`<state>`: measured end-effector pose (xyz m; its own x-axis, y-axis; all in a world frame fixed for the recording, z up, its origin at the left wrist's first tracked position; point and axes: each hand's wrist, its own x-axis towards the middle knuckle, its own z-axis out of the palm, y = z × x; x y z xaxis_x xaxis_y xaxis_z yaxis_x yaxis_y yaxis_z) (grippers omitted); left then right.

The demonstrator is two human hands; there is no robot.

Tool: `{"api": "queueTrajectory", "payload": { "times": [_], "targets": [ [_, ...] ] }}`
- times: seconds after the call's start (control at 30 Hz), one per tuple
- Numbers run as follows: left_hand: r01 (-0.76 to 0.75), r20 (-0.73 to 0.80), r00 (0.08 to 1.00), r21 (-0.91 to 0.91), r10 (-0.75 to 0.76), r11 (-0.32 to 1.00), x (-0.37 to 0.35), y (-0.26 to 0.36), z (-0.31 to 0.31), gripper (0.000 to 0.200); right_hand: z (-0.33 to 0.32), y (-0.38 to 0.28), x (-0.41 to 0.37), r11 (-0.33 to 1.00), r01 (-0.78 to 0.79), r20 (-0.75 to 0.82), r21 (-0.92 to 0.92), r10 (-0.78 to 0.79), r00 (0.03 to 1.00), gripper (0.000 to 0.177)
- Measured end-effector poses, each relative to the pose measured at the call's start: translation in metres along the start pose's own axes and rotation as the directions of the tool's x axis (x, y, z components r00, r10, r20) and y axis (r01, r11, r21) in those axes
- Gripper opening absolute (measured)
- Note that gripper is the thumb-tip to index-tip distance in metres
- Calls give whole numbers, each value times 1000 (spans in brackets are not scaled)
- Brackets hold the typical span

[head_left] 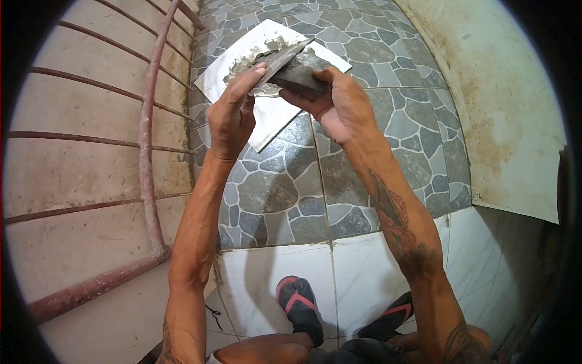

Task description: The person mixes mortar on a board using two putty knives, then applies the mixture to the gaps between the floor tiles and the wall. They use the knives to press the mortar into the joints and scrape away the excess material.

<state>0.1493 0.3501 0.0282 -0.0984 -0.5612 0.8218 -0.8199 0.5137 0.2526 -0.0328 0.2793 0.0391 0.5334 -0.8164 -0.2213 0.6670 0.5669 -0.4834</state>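
My left hand (233,115) is closed on a trowel (282,64), a long grey blade that tapers to a point at the upper right; its handle is hidden in my fingers. My right hand (339,106) grips a dark grey block (301,79) smeared with what looks like wet cement, thumb on top and fingers beneath. The blade lies along the block's upper left side and seems to touch it. Below both hands, a white tile (270,118) rests on the floor, with grey cement (239,67) spread over its far half.
A reddish metal railing (148,121) runs along the left wall. Stone-patterned grey tiles (267,194) cover the floor ahead, meeting white marbled tiles (273,267) near my feet in sandals (300,303). A pale stained panel (503,109) stands at the right.
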Motion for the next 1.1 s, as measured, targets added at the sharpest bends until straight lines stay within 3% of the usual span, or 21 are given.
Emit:
{"api": "queueTrajectory", "payload": {
  "times": [0.3,0.4,0.5,0.73,0.93,1.03,1.1],
  "targets": [
    [49,63,997,49,-52,998,-23,-14,0,43,-11,12,0,995,-6,76,97,-1,997,26],
    [81,84,993,68,-86,994,-27,-16,-1,44,-15,12,0,993,-54,78,108,46,996,34],
    [97,90,990,83,-104,992,-30,-15,-1,44,-15,17,2,993,0,55,114,-6,998,25],
    [117,68,990,113,-125,987,-39,-22,-1,36,-19,13,5,996,16,42,89,-20,999,25],
    [211,151,960,158,-235,965,-60,-27,-10,41,-16,4,9,996,0,79,91,-7,997,23],
    [271,220,920,239,-324,932,-75,-27,-13,26,-14,-5,18,998,3,114,57,-9,993,25],
    [595,153,775,149,-613,790,-81,-20,-10,22,-12,-14,21,1000,3,140,10,-4,990,26]
  ]
}}
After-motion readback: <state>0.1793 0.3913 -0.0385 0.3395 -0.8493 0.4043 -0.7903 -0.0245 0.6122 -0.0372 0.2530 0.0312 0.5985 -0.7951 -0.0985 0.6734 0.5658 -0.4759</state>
